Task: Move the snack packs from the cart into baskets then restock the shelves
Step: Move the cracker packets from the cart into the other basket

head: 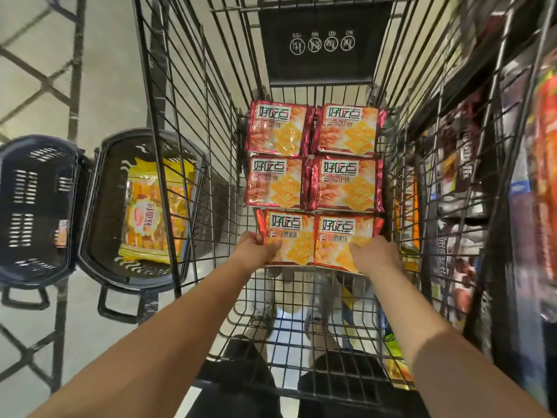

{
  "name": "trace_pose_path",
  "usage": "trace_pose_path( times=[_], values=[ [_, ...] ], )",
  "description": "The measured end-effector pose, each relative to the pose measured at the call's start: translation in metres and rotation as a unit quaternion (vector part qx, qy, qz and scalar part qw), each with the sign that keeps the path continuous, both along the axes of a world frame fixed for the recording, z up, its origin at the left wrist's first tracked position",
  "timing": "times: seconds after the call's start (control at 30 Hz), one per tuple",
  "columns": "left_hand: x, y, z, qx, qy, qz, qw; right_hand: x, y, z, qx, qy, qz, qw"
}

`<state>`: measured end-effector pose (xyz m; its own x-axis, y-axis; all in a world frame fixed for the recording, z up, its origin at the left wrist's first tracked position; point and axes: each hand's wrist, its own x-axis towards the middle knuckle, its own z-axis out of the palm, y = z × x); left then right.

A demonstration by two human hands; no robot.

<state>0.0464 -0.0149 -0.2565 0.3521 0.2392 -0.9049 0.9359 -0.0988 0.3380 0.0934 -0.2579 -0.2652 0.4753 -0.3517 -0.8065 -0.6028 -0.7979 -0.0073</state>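
Six snack packs [313,185] lay flat, two abreast, in the cart [168,146], centre frame. The left hand [253,250] and right hand [376,256] each gripped a nearest pack's outer edge, presumably to lift both into the basket [90,212] at left.

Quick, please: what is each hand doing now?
Left hand: grips the near left cracker pack.
Right hand: grips the near right cracker pack.

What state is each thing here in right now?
cart: holds six red packs lying flat
near left pack: gripped by left hand
near right pack: gripped by right hand
basket beside cart: holds yellow packs
outer basket: on floor, almost nothing inside
shelves: stocked, blurred
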Motion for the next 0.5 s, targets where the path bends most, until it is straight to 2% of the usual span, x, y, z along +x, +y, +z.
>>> trace_pose_path(
  times=[0.27, 0.5],
  values=[
    [-0.022, 0.002, 0.023, 0.009, -0.023, -0.006, 1.0, -0.024, -0.005, 0.021, 0.092, 0.008, -0.073, 0.993],
    [-0.048, -0.012, 0.092, 0.005, -0.093, 0.027, 0.995, -0.063, -0.012, 0.09, 0.154, -0.082, -0.105, 0.979]
  ],
)
